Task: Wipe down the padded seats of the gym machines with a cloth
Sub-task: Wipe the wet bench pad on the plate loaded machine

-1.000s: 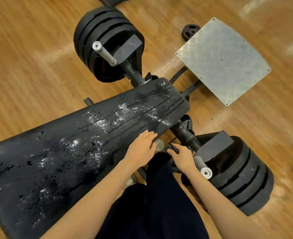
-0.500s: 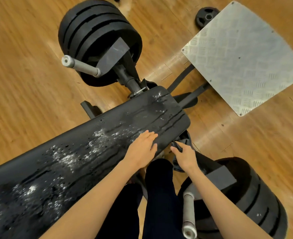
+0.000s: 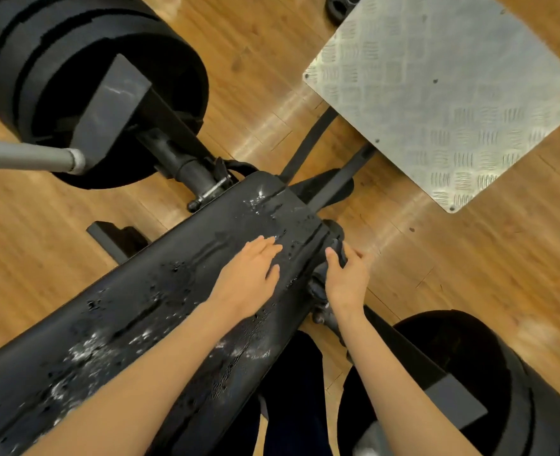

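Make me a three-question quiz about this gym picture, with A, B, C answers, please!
1. Where does the left hand rest?
A. on the long black padded seat
B. on the wooden floor
C. on the metal plate

2. What colour is the square patterned metal plate?
A. red
B. silver-grey
C. green

3. How does the padded seat look?
A. dry and spotless
B. covered by a towel
C. wet, with droplets and streaks

Answers:
1 A, its fingers lie flat on the padding near the seat's end.
2 B, it shines silver-grey against the brown wooden floor.
3 C, drops and white flecks glisten along its top.
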Motion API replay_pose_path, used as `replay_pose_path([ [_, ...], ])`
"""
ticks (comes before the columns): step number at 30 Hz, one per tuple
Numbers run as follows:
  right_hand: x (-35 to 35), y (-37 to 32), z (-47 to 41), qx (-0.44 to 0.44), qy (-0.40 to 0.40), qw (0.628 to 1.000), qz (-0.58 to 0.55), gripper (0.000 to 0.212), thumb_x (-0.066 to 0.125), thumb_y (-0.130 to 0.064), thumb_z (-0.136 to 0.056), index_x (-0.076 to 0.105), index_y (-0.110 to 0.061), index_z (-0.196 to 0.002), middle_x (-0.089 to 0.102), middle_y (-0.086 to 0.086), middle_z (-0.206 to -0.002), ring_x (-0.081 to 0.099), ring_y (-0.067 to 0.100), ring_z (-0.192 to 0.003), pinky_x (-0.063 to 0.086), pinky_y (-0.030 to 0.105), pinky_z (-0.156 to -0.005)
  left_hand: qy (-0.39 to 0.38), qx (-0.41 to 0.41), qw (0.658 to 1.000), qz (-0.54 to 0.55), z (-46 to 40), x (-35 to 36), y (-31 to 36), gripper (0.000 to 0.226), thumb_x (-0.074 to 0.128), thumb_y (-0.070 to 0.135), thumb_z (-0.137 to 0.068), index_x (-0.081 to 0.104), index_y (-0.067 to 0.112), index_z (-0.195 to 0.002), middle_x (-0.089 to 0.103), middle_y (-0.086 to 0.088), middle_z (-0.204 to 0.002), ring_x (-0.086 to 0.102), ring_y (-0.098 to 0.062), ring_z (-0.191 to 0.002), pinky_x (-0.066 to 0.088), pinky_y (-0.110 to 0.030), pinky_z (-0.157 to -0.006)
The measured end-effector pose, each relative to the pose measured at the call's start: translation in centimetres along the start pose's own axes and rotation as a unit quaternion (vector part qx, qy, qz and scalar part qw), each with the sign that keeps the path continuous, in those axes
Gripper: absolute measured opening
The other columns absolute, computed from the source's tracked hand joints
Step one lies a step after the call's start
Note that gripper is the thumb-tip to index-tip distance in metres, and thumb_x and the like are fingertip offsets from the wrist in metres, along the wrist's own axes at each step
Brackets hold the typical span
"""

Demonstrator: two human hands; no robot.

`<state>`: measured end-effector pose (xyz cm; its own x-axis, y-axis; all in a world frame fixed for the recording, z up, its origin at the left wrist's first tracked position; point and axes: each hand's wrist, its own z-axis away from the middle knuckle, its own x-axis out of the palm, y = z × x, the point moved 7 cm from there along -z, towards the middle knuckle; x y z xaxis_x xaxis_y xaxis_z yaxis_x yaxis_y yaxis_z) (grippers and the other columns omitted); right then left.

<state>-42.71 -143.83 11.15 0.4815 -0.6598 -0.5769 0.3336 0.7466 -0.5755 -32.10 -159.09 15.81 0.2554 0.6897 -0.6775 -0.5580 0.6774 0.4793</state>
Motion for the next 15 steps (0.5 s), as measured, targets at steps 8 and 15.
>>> replay_pose_path([
  [8, 4.5, 1.3, -0.5, -0.082, 0.056, 0.994, 0.05, 0.054, 0.038, -0.04, -0.104, 0.032, -0.018, -0.153, 0.028, -0.001, -0.159, 0.017, 0.018, -0.149, 0.02, 0.04, -0.122, 0.04, 0.049, 0.996, -0.068, -2.8, 0.5, -2.8, 0.052, 0.041, 0.026, -0.106, 0.031, 0.015, -0.156, 0.019, 0.0, -0.165, 0.012, -0.016, -0.154, -0.003, -0.023, -0.121],
  [15, 5.3, 1.9, -5.4, -0.114, 0.044, 0.991, 0.057, 0.042, 0.037, -0.039, -0.105, 0.057, -0.016, -0.135, 0.05, -0.003, -0.143, 0.034, 0.02, -0.142, 0.025, 0.041, -0.119, 0.057, 0.093, 0.987, -0.119, -2.8, 1.2, -3.8, 0.058, 0.026, 0.04, -0.104, 0.035, 0.013, -0.154, 0.025, -0.001, -0.164, 0.018, -0.016, -0.152, 0.008, -0.032, -0.124],
])
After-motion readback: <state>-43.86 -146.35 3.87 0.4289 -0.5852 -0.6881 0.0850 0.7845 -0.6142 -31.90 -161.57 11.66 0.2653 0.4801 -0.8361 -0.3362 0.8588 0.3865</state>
